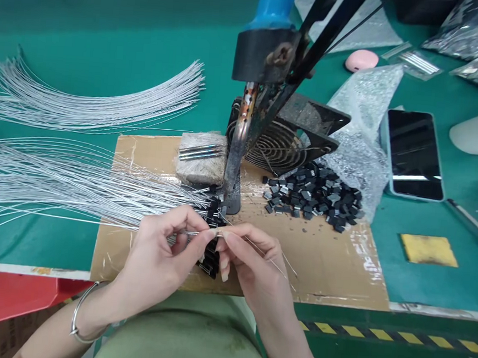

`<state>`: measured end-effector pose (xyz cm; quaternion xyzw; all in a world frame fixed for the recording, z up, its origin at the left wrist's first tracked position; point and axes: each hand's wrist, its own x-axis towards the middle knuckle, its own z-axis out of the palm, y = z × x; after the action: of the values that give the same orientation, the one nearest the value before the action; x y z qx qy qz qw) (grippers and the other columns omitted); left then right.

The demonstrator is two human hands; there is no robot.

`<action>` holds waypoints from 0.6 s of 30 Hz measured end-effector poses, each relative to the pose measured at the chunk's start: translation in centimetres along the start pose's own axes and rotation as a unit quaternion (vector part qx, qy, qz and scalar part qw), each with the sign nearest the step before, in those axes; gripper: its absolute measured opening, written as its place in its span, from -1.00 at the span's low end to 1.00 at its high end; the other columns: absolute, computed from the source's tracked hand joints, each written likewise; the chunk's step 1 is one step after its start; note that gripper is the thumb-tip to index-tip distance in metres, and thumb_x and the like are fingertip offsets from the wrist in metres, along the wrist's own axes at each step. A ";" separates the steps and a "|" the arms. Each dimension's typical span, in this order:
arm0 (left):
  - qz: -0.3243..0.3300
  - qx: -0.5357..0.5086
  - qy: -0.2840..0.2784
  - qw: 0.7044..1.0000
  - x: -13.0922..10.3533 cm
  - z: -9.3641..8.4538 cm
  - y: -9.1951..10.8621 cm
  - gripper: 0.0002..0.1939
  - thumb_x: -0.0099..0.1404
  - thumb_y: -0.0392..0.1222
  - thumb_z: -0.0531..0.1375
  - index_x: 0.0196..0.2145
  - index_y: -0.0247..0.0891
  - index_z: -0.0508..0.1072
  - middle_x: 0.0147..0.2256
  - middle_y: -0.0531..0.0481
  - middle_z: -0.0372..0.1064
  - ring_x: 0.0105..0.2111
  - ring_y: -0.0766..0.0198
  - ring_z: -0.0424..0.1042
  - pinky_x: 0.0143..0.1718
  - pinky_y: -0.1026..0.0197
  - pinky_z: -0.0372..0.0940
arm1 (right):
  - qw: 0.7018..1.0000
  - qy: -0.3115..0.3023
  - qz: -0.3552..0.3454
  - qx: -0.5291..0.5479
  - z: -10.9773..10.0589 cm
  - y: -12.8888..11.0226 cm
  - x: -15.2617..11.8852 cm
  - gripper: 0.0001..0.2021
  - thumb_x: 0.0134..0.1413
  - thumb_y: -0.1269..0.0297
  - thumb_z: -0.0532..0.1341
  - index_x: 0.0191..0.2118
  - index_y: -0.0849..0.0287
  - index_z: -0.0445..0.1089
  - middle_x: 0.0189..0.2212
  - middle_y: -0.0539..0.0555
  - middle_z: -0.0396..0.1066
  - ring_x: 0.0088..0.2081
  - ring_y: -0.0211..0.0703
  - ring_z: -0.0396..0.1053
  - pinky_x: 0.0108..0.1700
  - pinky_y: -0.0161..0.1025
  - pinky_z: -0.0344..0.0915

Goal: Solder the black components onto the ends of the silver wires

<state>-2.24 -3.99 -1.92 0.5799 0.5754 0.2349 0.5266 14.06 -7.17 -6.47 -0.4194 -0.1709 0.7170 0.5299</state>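
Note:
Above the cardboard, my left hand [171, 245] and my right hand [255, 266] meet fingertip to fingertip. My left thumb and forefinger pinch a thin wire. Closed in a pinch too, my right hand grips thin wires [276, 264] whose loose ends stick out to the lower right. What lies exactly between the fingertips is too small to make out. Just under and behind the hands is a row of small black connectors [209, 265], partly hidden. From the left, a big bundle of white-grey wires [56, 181] runs toward them.
A blue-handled heating tool [273, 5] on a black frame points down beyond my hands, beside a fan [281, 143]. A wrapped block [200, 168] bears several metal rods. Loose black connectors [316, 193] lie piled on the cardboard [318, 268]. Rightward are a phone [415, 151] and yellow sponge [428, 250].

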 end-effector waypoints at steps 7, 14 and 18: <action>0.041 -0.011 0.041 0.998 -0.4 0.9 -0.9 -0.79 0.48 -0.14 0.23 -0.33 -0.25 0.50 -0.48 0.03 0.45 -0.54 0.35 0.31 -0.55 0.28 0.13 | 0.999 0.034 -0.010 0.037 0.6 0.5 0.0 -0.88 0.05 0.19 0.50 -0.39 0.11 0.69 -0.54 -0.01 0.54 -0.61 -0.36 0.37 -0.59 -0.43 0.41; 0.044 -0.053 0.059 0.996 -0.3 1.5 -0.8 -0.82 0.45 -0.19 0.26 -0.34 -0.25 0.50 -0.47 0.01 0.50 -0.50 0.32 0.42 -0.50 0.29 0.24 | 0.997 0.048 -0.028 0.060 1.1 1.0 0.0 -0.89 0.07 0.20 0.50 -0.38 0.10 0.70 -0.53 -0.02 0.57 -0.61 -0.38 0.43 -0.55 -0.49 0.46; 0.037 -0.068 0.072 0.994 -0.1 1.5 -0.3 -0.83 0.40 -0.20 0.28 -0.37 -0.25 0.51 -0.50 0.01 0.51 -0.52 0.33 0.41 -0.54 0.31 0.21 | 0.997 0.038 -0.034 0.056 1.0 0.9 -0.1 -0.88 0.12 0.18 0.49 -0.32 0.10 0.72 -0.50 -0.02 0.59 -0.56 -0.37 0.48 -0.49 -0.47 0.52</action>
<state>-1.13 -4.67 -2.67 0.5454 0.5728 0.3338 0.5128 12.73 -7.42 -6.45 -0.4102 -0.1247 0.6907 0.5823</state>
